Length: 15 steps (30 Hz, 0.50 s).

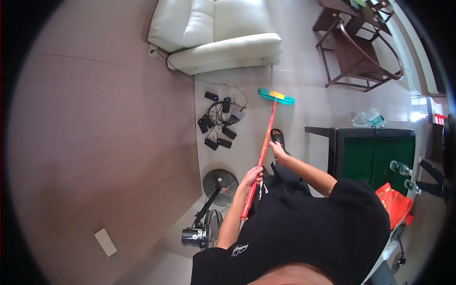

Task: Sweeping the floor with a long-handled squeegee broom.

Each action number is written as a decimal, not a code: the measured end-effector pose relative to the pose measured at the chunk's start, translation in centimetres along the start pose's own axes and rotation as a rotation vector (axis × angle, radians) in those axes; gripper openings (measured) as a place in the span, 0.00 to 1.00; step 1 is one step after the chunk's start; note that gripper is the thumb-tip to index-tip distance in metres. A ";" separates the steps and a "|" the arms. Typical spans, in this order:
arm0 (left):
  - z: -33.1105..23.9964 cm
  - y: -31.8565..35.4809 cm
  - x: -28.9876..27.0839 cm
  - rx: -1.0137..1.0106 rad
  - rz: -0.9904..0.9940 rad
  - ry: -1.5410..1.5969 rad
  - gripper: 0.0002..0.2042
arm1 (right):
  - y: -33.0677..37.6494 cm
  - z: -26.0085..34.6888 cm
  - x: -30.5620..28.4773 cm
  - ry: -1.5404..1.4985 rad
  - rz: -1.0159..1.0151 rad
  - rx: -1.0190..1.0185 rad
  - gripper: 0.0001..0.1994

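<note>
Room: I see a pale tiled floor (294, 85) beside a plain brownish wall (95, 142), looked down on from the head; straight edges bow toward the rim.
Broom: a red-handled broom (264, 142) with a green and yellow head (276, 96) resting on the floor in front of the sofa, handle slanting back toward the body.
Left hand: my left hand (252, 176) is closed round the lower part of the handle, near its butt end.
Right hand: my right hand (277, 150) grips further up the handle; the two hands are apart along the stick, which I judge gives leverage for steering the head.
Sofa: a white sofa (213, 33) against the wall, its upper part cut off by the frame.
Cables: a cluster of small black boxes and cords (219, 121) on the floor by the wall, left of the broom handle; what they are I cannot make out.
Fan: a black standing fan (209, 209) lying tipped near the wall, below the left arm.
Table: a dark table with a green top (375, 152) to the right, with a red bag (394, 202) beside it.
Chair: a dark wooden chair (358, 52) at upper right, partly cropped.
Hidden: a sandalled foot (278, 137) shows by the handle; the other is covered by my black shirt. Fingertips on the handle are too small to read.
</note>
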State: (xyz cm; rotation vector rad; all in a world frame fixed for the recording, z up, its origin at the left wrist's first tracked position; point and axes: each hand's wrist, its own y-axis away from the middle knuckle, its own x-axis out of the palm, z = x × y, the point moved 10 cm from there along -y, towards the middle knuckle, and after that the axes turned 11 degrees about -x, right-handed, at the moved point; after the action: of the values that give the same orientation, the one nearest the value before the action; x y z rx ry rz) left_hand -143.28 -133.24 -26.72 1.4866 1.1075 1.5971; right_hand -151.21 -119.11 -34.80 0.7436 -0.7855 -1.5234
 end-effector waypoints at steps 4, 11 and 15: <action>-2.4 1.8 4.4 0.025 0.057 0.043 0.08 | -5.7 -2.0 4.4 -0.168 0.189 0.230 0.31; -7.2 1.7 5.3 0.227 -0.069 -0.149 0.13 | -10.6 2.7 1.0 0.165 -0.371 -0.165 0.17; -6.9 0.1 4.9 0.238 -0.042 -0.031 0.11 | -13.0 4.2 2.0 0.138 -0.164 -0.293 0.13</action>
State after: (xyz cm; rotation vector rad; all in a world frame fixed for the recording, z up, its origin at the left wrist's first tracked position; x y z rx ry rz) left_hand -150.66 -129.72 -24.50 1.6226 1.3391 1.4483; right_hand -162.12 -119.97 -43.20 0.6961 -0.3944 -1.6699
